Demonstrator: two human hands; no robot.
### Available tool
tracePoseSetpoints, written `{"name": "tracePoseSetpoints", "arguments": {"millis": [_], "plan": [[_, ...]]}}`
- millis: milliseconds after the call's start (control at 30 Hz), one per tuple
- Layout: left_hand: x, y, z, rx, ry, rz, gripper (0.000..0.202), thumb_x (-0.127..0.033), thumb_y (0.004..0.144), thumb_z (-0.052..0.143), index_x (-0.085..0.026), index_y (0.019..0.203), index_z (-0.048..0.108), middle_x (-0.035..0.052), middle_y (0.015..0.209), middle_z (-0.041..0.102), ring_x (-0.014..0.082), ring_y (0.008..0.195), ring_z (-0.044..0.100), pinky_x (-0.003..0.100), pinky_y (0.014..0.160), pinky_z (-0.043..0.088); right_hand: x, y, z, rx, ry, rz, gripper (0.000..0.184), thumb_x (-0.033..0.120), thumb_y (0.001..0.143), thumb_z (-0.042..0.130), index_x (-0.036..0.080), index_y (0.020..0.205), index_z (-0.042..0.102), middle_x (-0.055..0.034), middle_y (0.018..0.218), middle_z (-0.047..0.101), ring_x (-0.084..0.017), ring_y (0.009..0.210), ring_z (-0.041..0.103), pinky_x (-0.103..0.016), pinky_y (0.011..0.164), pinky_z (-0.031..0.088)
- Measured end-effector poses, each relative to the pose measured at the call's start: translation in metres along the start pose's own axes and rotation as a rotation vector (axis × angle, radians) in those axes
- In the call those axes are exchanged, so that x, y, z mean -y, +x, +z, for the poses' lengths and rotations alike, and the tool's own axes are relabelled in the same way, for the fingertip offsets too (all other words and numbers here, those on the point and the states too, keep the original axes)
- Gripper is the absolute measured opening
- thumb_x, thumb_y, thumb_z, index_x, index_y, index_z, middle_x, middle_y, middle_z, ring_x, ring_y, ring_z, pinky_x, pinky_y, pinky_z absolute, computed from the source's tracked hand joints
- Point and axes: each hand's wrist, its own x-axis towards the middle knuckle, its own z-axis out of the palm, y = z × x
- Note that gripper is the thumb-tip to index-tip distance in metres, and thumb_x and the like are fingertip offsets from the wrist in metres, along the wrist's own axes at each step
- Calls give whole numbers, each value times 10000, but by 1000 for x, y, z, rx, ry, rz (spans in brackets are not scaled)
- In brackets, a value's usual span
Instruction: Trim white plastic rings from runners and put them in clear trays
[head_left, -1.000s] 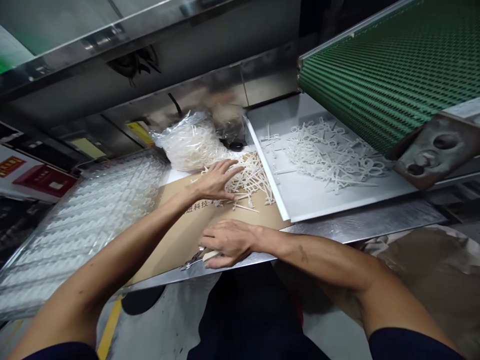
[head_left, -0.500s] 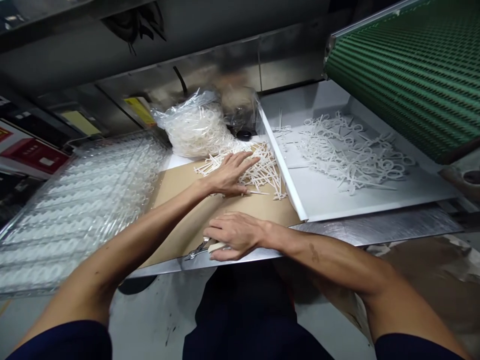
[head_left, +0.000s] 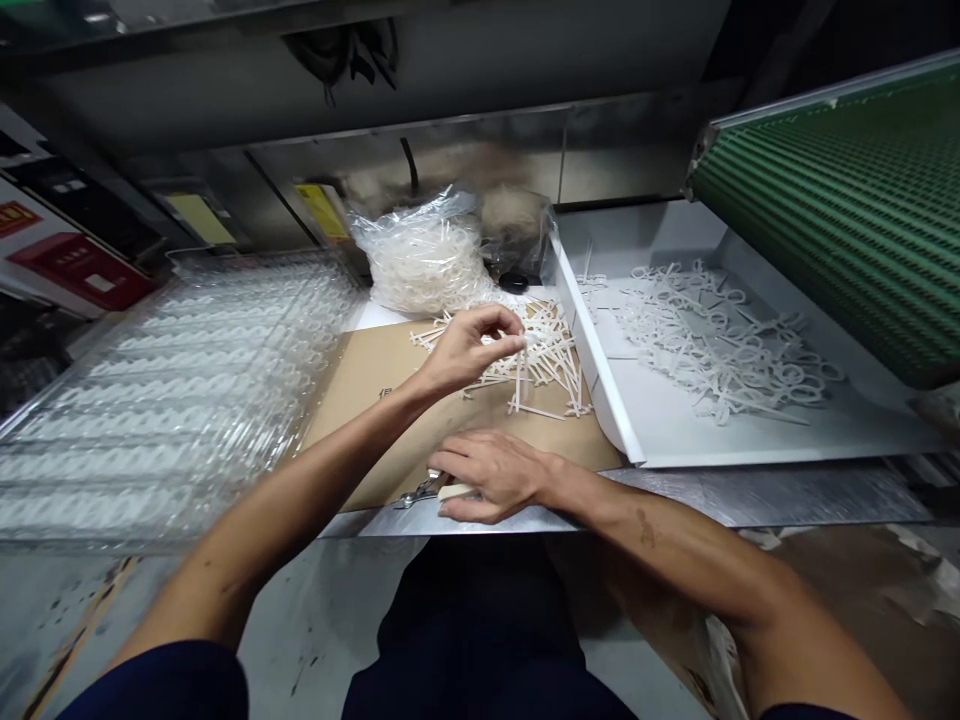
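My left hand pinches a thin white plastic part between thumb and fingertips, its stem hanging down. It hovers over a loose pile of white plastic parts on a brown cardboard sheet. Close to the table's front edge, my right hand is wrapped around a pair of cutting pliers with pale handles. The metal jaws point left, and part of the handles is hidden under the fingers.
Clear trays filled with white parts are stacked at left. A plastic bag of white parts stands behind the pile. To the right, a white tray holds tangled looped parts below a green conveyor belt.
My left hand has gone from lying spread over the pile to pinching one white part above it. My right hand keeps the pliers near the edge. The whole view has shifted slightly.
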Motion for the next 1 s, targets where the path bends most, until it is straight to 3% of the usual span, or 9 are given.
{"name": "tracePoseSetpoints", "arguments": {"millis": [67,167,267,367,533,667,733,833,1000], "plan": [[2,-23,-14,-181,-127,-221,349,-461,821,848,-163,870,673,33,858,661,145,788,616,272,755,492,0,0,0,-15,1,-12,363,481,999,588,146,1127,641,-93,973,713,-239,831,656,-350,774,521],[13,-72,-32,-344,-99,-424,434,-523,765,860,-157,825,635,18,781,655,125,705,610,245,697,487,-1,-1,2,-47,13,-36,361,463,990,586,141,1145,631,-117,1007,717,-256,880,659,-366,816,529],[25,-119,-47,-370,0,-541,454,-572,791,797,-154,793,622,37,711,673,141,619,619,251,614,483,-1,-1,3,-62,35,-61,338,445,986,572,146,1134,628,-122,984,713,-259,861,650,-373,798,534],[31,-147,-61,-345,127,-617,417,-547,804,772,-150,770,653,51,676,692,147,575,605,235,550,429,0,-2,3,-65,47,-63,330,410,986,570,138,1167,616,-136,991,711,-266,857,649,-381,780,538],[30,-156,-88,-240,351,-578,316,-460,791,804,-152,777,733,28,657,667,142,588,544,231,545,357,2,-1,-1,-57,40,-40,306,346,968,587,137,1191,606,-134,991,709,-266,860,652,-378,786,542],[27,-148,-100,-115,389,-425,360,-336,842,744,-197,1173,759,76,1081,737,183,865,646,294,803,509,2,0,-2,-47,40,-42,318,344,968,570,136,1207,599,-134,996,708,-267,868,653,-380,793,544],[27,-146,-102,-20,366,-360,399,-296,839,743,-222,1231,753,89,1193,717,191,957,663,331,922,518,2,0,-2,-42,43,-44,316,340,969,561,135,1208,597,-130,985,703,-261,857,648,-376,790,540],[30,-148,-103,43,341,-328,357,-290,842,755,-205,1188,765,89,1114,724,183,912,671,326,895,523,2,0,-3,-40,47,-44,305,336,972,552,134,1196,599,-123,965,689,-252,828,634,-370,769,530],[33,-159,-103,-31,326,-366,214,-331,888,721,-182,1031,777,69,985,752,192,884,666,302,823,497,4,0,-4,-45,55,-40,301,356,979,552,143,1187,596,-113,949,681,-250,814,618,-366,752,520]]}}
